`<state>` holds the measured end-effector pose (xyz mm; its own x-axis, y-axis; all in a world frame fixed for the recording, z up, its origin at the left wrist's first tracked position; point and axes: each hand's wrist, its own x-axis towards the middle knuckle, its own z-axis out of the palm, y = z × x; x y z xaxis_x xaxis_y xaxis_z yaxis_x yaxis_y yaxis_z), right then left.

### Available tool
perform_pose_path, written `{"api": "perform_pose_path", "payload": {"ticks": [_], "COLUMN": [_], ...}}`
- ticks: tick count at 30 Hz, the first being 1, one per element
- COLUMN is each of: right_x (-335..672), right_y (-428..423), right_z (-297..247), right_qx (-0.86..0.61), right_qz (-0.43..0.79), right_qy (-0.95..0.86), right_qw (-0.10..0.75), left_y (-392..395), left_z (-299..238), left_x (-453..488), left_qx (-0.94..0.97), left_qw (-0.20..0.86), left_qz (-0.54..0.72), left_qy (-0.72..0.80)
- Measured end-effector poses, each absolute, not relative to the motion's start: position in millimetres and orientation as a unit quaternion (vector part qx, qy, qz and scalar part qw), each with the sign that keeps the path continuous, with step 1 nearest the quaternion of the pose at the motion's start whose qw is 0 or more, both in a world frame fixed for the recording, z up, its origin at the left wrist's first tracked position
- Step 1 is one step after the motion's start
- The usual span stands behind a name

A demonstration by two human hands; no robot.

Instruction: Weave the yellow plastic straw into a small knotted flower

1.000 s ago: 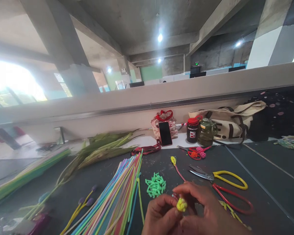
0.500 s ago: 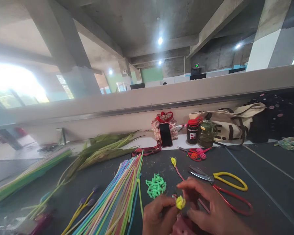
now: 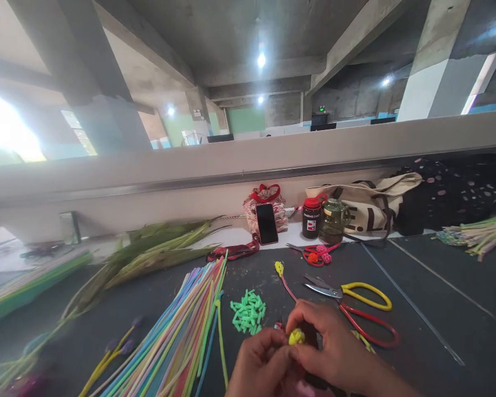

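Note:
Both my hands meet low in the middle of the view over a dark table (image 3: 438,309). My left hand (image 3: 258,366) and my right hand (image 3: 334,350) pinch a small yellow knotted bud (image 3: 296,336) between their fingertips. A bit of pink strip shows beneath it. Just left of my hands lies a little pile of short green straw pieces (image 3: 248,315). A fan of long coloured straws (image 3: 182,336) spreads to the left. Behind my right hand lie scissors with one yellow and one red handle (image 3: 355,306).
A pink stem with a yellow bud (image 3: 281,275) lies ahead of my hands. Further back are red scissors (image 3: 314,255), a phone (image 3: 267,223) leaning on a patterned pouch, two jars (image 3: 324,220), a canvas bag (image 3: 372,207) and long green leaves (image 3: 157,253). More straws lie at the far right (image 3: 475,234).
The camera has swung slightly right and the scene has shifted left. My fingers have closed more tightly round the yellow bud, which stays between both hands.

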<state>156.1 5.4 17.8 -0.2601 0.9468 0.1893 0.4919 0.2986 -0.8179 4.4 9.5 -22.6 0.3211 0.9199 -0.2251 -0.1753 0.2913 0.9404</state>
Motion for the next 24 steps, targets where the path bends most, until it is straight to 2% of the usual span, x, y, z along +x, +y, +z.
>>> {"api": "perform_pose_path", "payload": {"ticks": [5,13,24], "right_x": [158,162,162], "right_y": [6,10,11], "right_z": [15,10,10], "right_qx": [-0.503,-0.471,-0.473], "right_qz": [0.339,0.414,0.349], "right_qy": [-0.721,-0.697,-0.729], "right_qw": [0.336,0.349,0.349], "left_y": [12,18,21], "left_z": [-30,-33,-51], "left_x": [4,1,0], "left_qx": [0.395,0.435,0.388], "left_qw": [0.755,0.728,0.768], "left_qz": [0.377,0.347,0.375], "left_qy": [0.364,0.401,0.346]}}
